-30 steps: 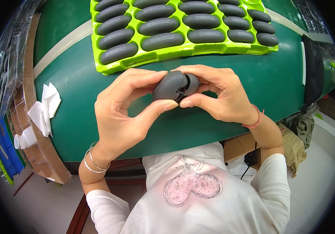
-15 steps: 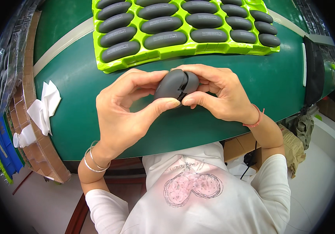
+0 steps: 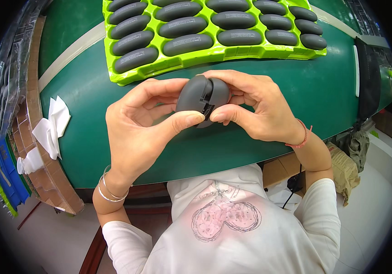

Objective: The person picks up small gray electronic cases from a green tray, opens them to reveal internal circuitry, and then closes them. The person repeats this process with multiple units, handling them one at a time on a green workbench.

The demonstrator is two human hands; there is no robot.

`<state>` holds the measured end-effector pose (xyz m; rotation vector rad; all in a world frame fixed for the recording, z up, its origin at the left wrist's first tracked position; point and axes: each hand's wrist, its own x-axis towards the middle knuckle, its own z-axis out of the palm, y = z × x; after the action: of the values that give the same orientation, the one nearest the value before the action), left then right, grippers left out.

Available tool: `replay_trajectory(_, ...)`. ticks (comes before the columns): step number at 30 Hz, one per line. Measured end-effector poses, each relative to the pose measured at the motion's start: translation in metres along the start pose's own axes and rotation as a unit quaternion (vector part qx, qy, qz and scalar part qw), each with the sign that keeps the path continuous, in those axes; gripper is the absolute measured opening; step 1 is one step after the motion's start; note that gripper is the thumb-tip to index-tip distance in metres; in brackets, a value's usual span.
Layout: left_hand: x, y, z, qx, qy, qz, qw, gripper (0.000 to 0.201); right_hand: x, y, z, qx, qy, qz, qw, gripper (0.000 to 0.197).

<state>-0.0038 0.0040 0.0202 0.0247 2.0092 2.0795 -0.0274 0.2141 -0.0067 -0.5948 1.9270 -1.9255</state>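
Observation:
A dark grey oval case (image 3: 190, 97), which looks like an earbud charging case, is held up between both hands over the green table. My left hand (image 3: 141, 123) grips its larger part, thumb along the near edge and fingers at the far side. The smaller part (image 3: 219, 92) sits in my right hand (image 3: 260, 107), pinched between thumb and fingers. Between the two parts a slanting gap with a black hinge-like piece shows. The inside of the case is hidden. Beyond my hands lies a bright green tray (image 3: 177, 65) with several similar dark cases in its hollows.
Crumpled white tissues (image 3: 52, 128) lie at the table's left edge, next to a cardboard box (image 3: 52, 176). A blue bin (image 3: 11, 171) stands farther left. At the right edge hangs a black pouch-like thing (image 3: 368, 80). A brown paper bag (image 3: 344, 171) stands below right.
The case has shifted slightly left and turned a little, so more of the dark gap faces me. Both hands keep their hold. The tray appears slightly farther left in view.

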Motion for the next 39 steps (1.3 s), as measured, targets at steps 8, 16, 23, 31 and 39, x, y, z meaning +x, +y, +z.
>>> replay_trajectory(8,-0.001,-0.002,-0.001,-0.071,0.013,0.0,0.997,0.042,0.001,-0.005,-0.004,0.031,-0.014,0.012,0.999,0.042)
replay_trajectory(16,0.001,-0.002,-0.007,-0.15,-0.017,-0.045,0.987,0.045,0.004,-0.004,0.002,-0.015,0.046,-0.071,0.996,0.037)
replay_trajectory(23,0.002,-0.006,-0.001,-0.226,0.009,-0.08,0.971,0.051,0.002,-0.002,0.004,-0.013,0.066,-0.011,0.998,0.026)
replay_trajectory(31,-0.003,-0.009,0.005,-0.168,0.03,-0.026,0.985,0.051,0.003,0.003,0.008,-0.085,0.03,-0.07,0.993,0.029)
replay_trajectory(39,-0.009,-0.017,0.009,-0.132,0.025,0.032,0.99,0.048,0.0,0.002,0.012,-0.117,0.04,-0.082,0.989,0.025)
